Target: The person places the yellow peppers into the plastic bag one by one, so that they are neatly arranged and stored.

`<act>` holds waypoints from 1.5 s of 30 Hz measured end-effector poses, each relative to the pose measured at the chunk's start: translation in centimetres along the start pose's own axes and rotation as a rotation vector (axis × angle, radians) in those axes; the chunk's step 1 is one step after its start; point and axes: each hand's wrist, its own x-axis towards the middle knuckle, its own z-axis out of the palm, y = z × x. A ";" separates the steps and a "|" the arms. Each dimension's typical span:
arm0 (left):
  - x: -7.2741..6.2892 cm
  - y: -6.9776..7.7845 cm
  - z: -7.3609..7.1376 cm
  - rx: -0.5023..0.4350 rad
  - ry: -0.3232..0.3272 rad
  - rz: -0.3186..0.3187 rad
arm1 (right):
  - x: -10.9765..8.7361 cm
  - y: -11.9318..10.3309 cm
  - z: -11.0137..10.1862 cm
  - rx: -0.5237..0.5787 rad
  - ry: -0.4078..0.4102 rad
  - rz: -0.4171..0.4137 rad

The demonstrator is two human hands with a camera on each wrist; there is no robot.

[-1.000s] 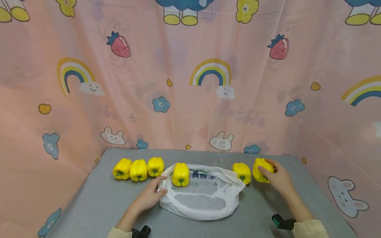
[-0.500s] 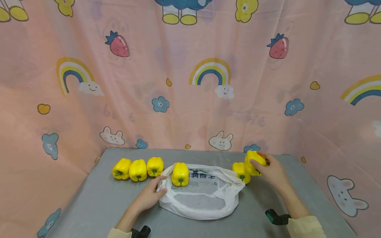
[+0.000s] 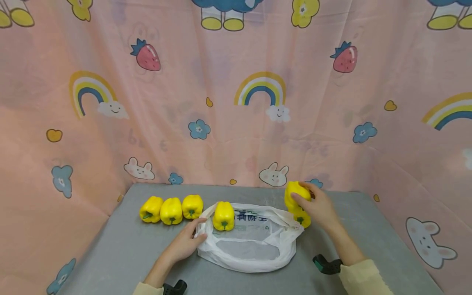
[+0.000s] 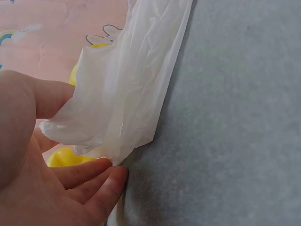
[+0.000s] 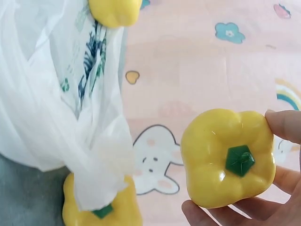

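My right hand [image 3: 318, 206] grips a yellow bell pepper [image 5: 225, 157] between thumb and fingers; its green stem faces the right wrist camera. In the head view this pepper [image 3: 296, 194] overlaps another yellow bell pepper [image 3: 303, 219] standing just right of the bag. With the left hand [image 3: 186, 240] I hold the left rim of a white plastic bag [image 3: 247, 264], thumb and fingers on either side of the thin plastic [image 4: 127, 89]. The bag's mouth is spread wide, and one yellow bell pepper [image 3: 223, 216] sits at its back left.
A row of three yellow bell peppers [image 3: 171, 211] stands left of the bag on the grey table [image 3: 121, 246]. Behind the table hangs a pink curtain [image 3: 236, 151] printed with rainbows, strawberries and rabbits.
My right hand has lifted the bell pepper off the right side of the table and carried it leftward, above the one beside the bag. The left hand and bag stay put.
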 end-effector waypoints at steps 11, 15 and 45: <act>0.0 0.0 -0.2 0.000 -0.005 0.005 | 0.6 -1.7 2.2 0.033 -0.008 -0.066; 0.0 0.0 -0.2 -0.008 -0.008 -0.005 | 0.6 -2.2 3.1 0.078 -0.032 -0.075; 0.1 0.0 -0.1 -0.025 -0.013 0.008 | 1.0 -2.7 11.9 0.158 -0.063 -0.054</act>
